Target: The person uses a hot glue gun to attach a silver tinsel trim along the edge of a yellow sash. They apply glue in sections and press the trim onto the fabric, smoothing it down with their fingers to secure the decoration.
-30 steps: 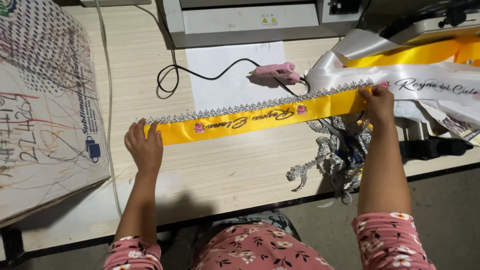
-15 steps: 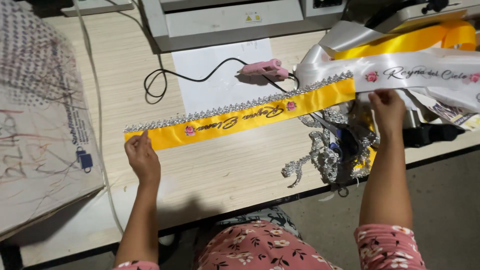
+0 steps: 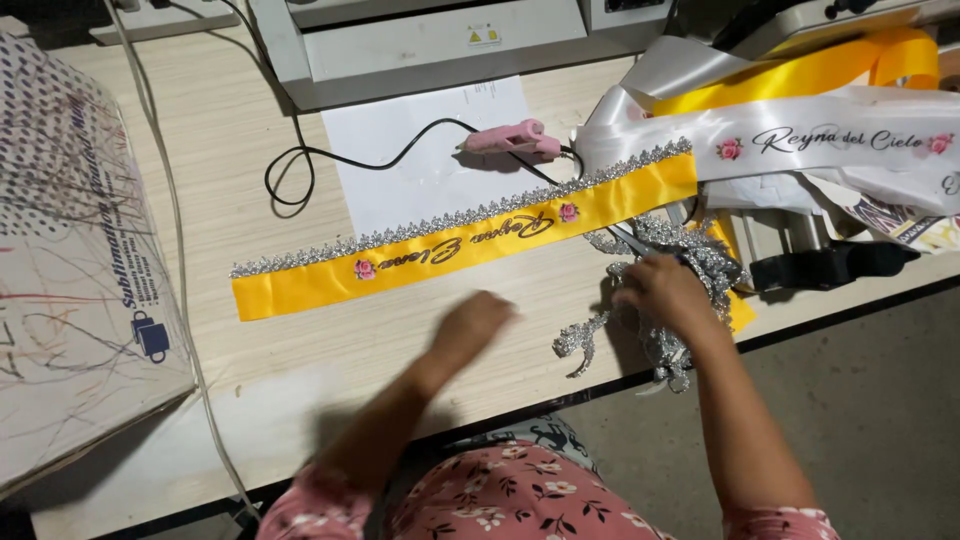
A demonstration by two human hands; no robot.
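The yellow sash (image 3: 465, 245) lies flat mid-tabletop, let go. Right hand (image 3: 665, 290) digs into the silver trim (image 3: 660, 335) at the front edge, grip unclear; left hand (image 3: 475, 325) blurred, holding nothing. Trimming stage, likely; next calls for freeing a trim end.

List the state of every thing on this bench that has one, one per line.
Yellow sash: flat on the table, silver trim along its upper edge, no hand on it.
Glue gun: lying on its side on white paper, cord attached.
Silver trim pile: loose and tangled.
Right hand: on the trim pile.
Left hand: blurred, above the bare table.
White sash: draped over other ribbons.
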